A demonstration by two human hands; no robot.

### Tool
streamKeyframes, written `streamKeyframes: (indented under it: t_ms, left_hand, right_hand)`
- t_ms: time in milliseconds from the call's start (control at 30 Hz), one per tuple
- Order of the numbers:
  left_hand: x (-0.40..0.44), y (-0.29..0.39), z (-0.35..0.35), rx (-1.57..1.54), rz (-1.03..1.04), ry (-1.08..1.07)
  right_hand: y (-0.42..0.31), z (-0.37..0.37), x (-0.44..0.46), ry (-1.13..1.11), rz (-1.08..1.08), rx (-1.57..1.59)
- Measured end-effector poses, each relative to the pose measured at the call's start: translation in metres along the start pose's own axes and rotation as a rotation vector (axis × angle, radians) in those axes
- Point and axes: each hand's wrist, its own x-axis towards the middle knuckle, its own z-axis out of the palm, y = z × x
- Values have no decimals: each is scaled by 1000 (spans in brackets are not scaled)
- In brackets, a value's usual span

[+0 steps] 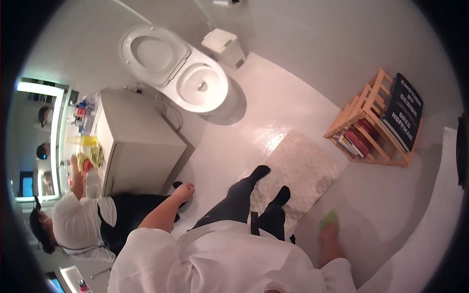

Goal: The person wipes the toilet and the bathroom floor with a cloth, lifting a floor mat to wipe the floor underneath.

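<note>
My left hand hangs over the floor beside my leg, its fingers curled in and nothing visible in them. On the other side, my right hand is blurred by motion and closed on a bright green cloth. Beneath that hand is grey floor, just right of a pale textured bath mat. My feet in dark socks stand on the mat's near part. Ahead, a white toilet has its lid and seat raised, with the bowl exposed.
A white bin stands beside the toilet. To the right, a wooden rack holds books, a large black book on top. At left, another person reaches over the vanity cabinet, where yellow cloths and several bottles lie near a lit mirror.
</note>
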Motion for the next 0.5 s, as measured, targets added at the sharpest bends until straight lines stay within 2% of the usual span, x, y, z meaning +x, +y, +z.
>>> streamKeyframes:
  t_ms: [33, 133, 300, 400, 500]
  left_hand:
    - [-9, -8, 8, 46, -5, -64]
    - [-31, -16, 42, 163, 166, -214]
    - [-61, 40, 41, -71, 293, -240]
    - [-61, 37, 40, -179, 432, -131]
    - [-58, 4, 37, -252, 450, -33]
  right_hand:
    - [-6, 15, -1, -32, -28, -41]
    - [3, 35, 6, -67, -65, -182]
    - [22, 30, 3, -33, -78, -369]
    - [17, 42, -7, -22, -101, -447]
    - [6, 70, -51, -56, -152, -517]
